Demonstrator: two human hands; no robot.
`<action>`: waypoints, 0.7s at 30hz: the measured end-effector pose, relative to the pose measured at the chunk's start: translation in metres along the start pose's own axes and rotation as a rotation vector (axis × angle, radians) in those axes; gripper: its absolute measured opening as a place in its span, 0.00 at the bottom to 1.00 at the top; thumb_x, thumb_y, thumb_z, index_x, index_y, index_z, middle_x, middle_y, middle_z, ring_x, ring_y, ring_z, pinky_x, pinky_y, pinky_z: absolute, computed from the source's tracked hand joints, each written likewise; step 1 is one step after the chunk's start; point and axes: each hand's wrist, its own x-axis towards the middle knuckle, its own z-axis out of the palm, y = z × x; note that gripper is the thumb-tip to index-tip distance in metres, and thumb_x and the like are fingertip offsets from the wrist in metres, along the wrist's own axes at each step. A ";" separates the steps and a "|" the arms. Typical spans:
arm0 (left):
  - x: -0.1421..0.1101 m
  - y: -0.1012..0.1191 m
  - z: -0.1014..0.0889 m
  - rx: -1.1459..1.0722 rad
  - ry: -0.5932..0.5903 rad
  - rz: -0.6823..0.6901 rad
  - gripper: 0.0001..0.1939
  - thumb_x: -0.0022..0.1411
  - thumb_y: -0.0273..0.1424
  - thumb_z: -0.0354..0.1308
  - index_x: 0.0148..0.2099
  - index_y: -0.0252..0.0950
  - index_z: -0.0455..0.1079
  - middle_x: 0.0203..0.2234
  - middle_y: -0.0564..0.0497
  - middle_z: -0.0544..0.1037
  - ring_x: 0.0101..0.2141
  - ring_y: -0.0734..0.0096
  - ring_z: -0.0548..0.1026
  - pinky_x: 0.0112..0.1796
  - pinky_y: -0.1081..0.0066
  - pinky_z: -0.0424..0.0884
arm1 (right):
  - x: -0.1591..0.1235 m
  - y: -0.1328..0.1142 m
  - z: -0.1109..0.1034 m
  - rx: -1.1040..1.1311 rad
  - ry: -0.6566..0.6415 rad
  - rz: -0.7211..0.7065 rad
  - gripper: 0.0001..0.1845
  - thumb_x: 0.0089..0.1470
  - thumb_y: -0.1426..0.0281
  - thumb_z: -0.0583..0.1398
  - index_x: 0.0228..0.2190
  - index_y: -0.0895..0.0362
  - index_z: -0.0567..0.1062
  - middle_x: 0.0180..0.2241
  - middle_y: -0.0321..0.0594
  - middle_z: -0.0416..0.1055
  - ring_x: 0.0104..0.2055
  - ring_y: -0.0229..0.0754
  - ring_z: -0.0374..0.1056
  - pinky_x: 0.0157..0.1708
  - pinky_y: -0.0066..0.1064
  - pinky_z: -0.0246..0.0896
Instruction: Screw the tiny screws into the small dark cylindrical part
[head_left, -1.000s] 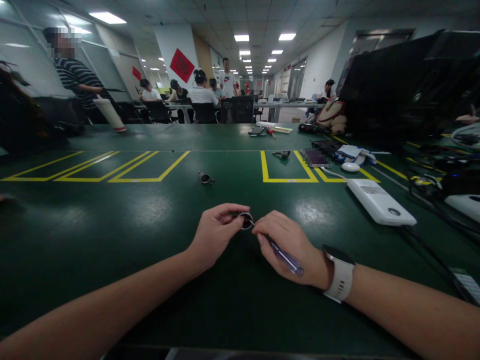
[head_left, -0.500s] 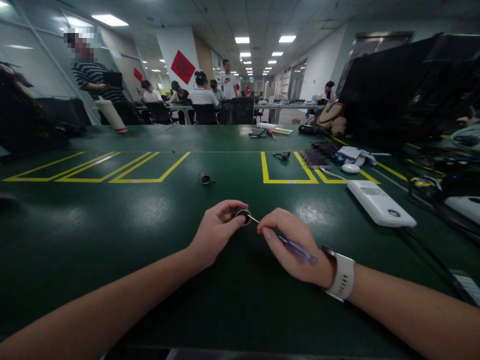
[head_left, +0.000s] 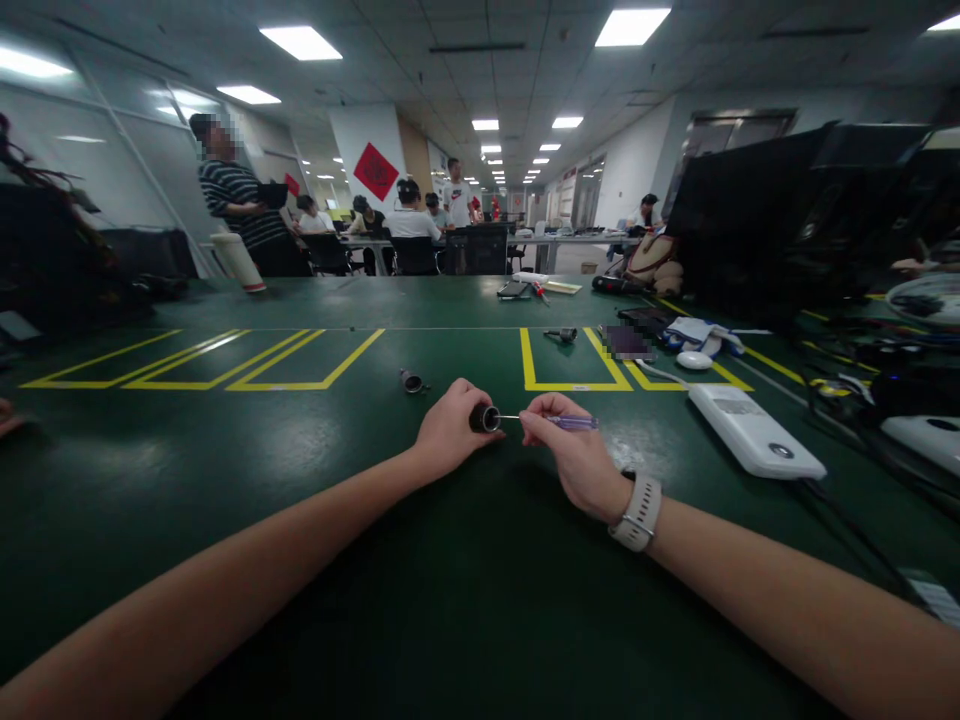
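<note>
My left hand [head_left: 452,432] is closed around a small dark cylindrical part [head_left: 484,418] with a pale metal rim, its open end facing right. My right hand [head_left: 570,450] grips a screwdriver [head_left: 574,423] with a clear purple handle. The thin shaft points left, and its tip reaches the mouth of the cylinder; how deep it goes cannot be made out. Beyond my left hand, a small dark metal part [head_left: 411,380] lies on the green table. Another dark part with a narrow stem [head_left: 561,334] rests inside a yellow-taped box.
A white power bank [head_left: 756,432] with a cable lies at the right, near a white-and-blue cloth [head_left: 703,335]. A white tumbler [head_left: 238,262] stands at the far left. Another person's hand [head_left: 10,418] shows at the left edge. Several people are in the background.
The cylinder has turned from facing me to facing right, showing its dark side. My right hand has shifted up, and the screwdriver has swung from slanting to nearly level. The view has tilted upward.
</note>
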 end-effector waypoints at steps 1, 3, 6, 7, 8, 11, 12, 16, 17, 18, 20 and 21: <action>0.003 -0.001 0.001 0.038 0.017 0.014 0.15 0.47 0.36 0.63 0.35 0.35 0.66 0.33 0.50 0.67 0.32 0.67 0.67 0.31 0.67 0.64 | -0.001 0.001 -0.002 0.019 -0.021 0.015 0.06 0.48 0.68 0.62 0.27 0.57 0.69 0.25 0.32 0.65 0.27 0.34 0.62 0.30 0.29 0.60; 0.006 -0.004 0.004 0.079 0.032 0.027 0.14 0.48 0.37 0.62 0.33 0.35 0.64 0.29 0.51 0.68 0.31 0.66 0.66 0.30 0.68 0.62 | -0.004 0.002 -0.005 0.024 -0.075 0.039 0.07 0.48 0.67 0.62 0.28 0.58 0.71 0.27 0.34 0.68 0.30 0.35 0.64 0.33 0.30 0.61; 0.007 -0.008 0.008 0.064 0.004 0.026 0.13 0.50 0.37 0.61 0.31 0.35 0.63 0.27 0.51 0.69 0.30 0.66 0.66 0.30 0.68 0.61 | -0.009 0.000 -0.007 -0.013 -0.148 0.029 0.08 0.50 0.66 0.61 0.31 0.58 0.73 0.30 0.37 0.71 0.34 0.37 0.66 0.37 0.33 0.62; 0.007 -0.009 0.008 0.043 -0.016 0.031 0.12 0.50 0.37 0.60 0.31 0.35 0.64 0.27 0.51 0.70 0.30 0.66 0.67 0.31 0.68 0.61 | -0.010 0.000 -0.007 -0.034 -0.168 0.016 0.08 0.51 0.65 0.60 0.32 0.58 0.73 0.31 0.38 0.71 0.35 0.38 0.67 0.38 0.34 0.62; 0.007 -0.010 0.009 0.018 -0.034 0.038 0.10 0.51 0.36 0.59 0.31 0.34 0.65 0.27 0.51 0.71 0.29 0.67 0.67 0.31 0.68 0.61 | -0.011 -0.002 -0.007 -0.056 -0.185 0.003 0.09 0.52 0.65 0.59 0.32 0.58 0.73 0.32 0.38 0.71 0.36 0.38 0.67 0.39 0.34 0.63; 0.005 -0.011 0.011 -0.048 -0.081 0.043 0.09 0.52 0.35 0.58 0.29 0.34 0.65 0.24 0.52 0.71 0.27 0.69 0.68 0.29 0.71 0.61 | -0.013 -0.006 -0.005 -0.157 -0.231 -0.030 0.09 0.55 0.65 0.56 0.33 0.57 0.74 0.33 0.39 0.72 0.38 0.40 0.68 0.41 0.36 0.63; 0.005 -0.011 0.011 -0.053 -0.084 0.038 0.09 0.52 0.35 0.58 0.28 0.34 0.65 0.23 0.53 0.70 0.26 0.70 0.68 0.27 0.72 0.60 | -0.014 -0.008 -0.004 -0.207 -0.233 -0.043 0.10 0.56 0.66 0.55 0.33 0.58 0.74 0.33 0.39 0.72 0.38 0.40 0.68 0.41 0.36 0.63; 0.002 -0.011 0.011 -0.021 -0.059 0.066 0.10 0.54 0.36 0.55 0.27 0.34 0.64 0.22 0.54 0.69 0.25 0.71 0.67 0.26 0.73 0.60 | -0.017 -0.010 0.001 -0.447 -0.221 -0.148 0.08 0.56 0.70 0.54 0.34 0.58 0.73 0.35 0.41 0.72 0.39 0.40 0.68 0.41 0.36 0.62; 0.001 -0.011 0.011 -0.006 -0.055 0.080 0.09 0.54 0.35 0.55 0.27 0.34 0.63 0.22 0.54 0.69 0.25 0.71 0.67 0.26 0.73 0.60 | -0.017 -0.010 0.001 -0.498 -0.226 -0.188 0.08 0.56 0.71 0.54 0.35 0.58 0.73 0.35 0.41 0.72 0.39 0.40 0.67 0.42 0.36 0.62; 0.001 -0.011 0.011 0.011 -0.055 0.094 0.08 0.54 0.33 0.54 0.27 0.35 0.63 0.22 0.54 0.69 0.25 0.72 0.67 0.26 0.73 0.60 | -0.018 -0.009 0.002 -0.541 -0.232 -0.232 0.08 0.56 0.72 0.54 0.35 0.58 0.73 0.35 0.41 0.71 0.39 0.40 0.67 0.42 0.36 0.62; 0.000 -0.009 0.011 0.043 -0.066 0.120 0.05 0.54 0.29 0.53 0.26 0.35 0.63 0.22 0.54 0.69 0.25 0.72 0.67 0.26 0.73 0.60 | -0.019 -0.008 0.003 -0.606 -0.247 -0.307 0.07 0.55 0.74 0.55 0.35 0.58 0.72 0.34 0.41 0.71 0.38 0.40 0.67 0.41 0.36 0.62; 0.000 -0.009 0.011 0.054 -0.075 0.134 0.04 0.53 0.28 0.53 0.26 0.35 0.63 0.22 0.54 0.69 0.25 0.72 0.67 0.27 0.73 0.60 | -0.020 -0.008 0.004 -0.630 -0.256 -0.334 0.07 0.55 0.74 0.55 0.35 0.58 0.72 0.34 0.42 0.71 0.38 0.40 0.67 0.41 0.36 0.62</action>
